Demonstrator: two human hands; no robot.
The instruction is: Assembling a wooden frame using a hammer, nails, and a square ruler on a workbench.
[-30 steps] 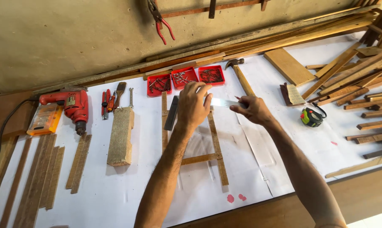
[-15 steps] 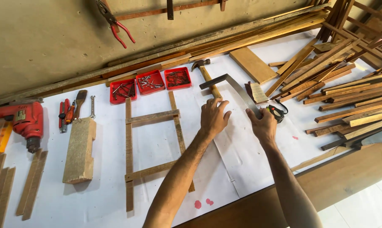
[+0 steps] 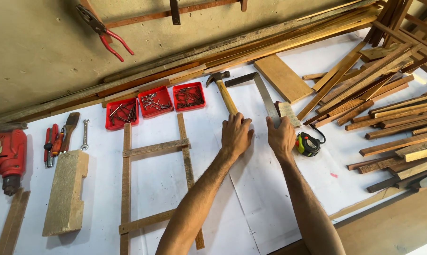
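My left hand (image 3: 236, 135) lies over the end of a hammer's wooden handle (image 3: 227, 97), fingers curled on it; the steel head (image 3: 217, 77) points toward the wall. My right hand (image 3: 280, 136) grips the near end of a metal try square (image 3: 265, 97), which lies flat on the white sheet (image 3: 260, 198), its dark stock (image 3: 241, 79) pointing left at the far end. The two hands sit side by side, a little apart. A yellow and black tape measure (image 3: 309, 144) rests just right of my right hand.
Three red trays of nails (image 3: 156, 100) line the back. A ladder-like frame of wood strips (image 3: 156, 147) lies to the left, beyond it a notched block (image 3: 65, 191), screwdrivers (image 3: 53, 141), a wrench (image 3: 84, 134) and a red drill (image 3: 6, 156). Wood strips (image 3: 388, 99) pile up at right.
The square came down from mid-air between both hands to lie flat on the sheet. My left hand left it and went to the hammer handle. The view shifted right.
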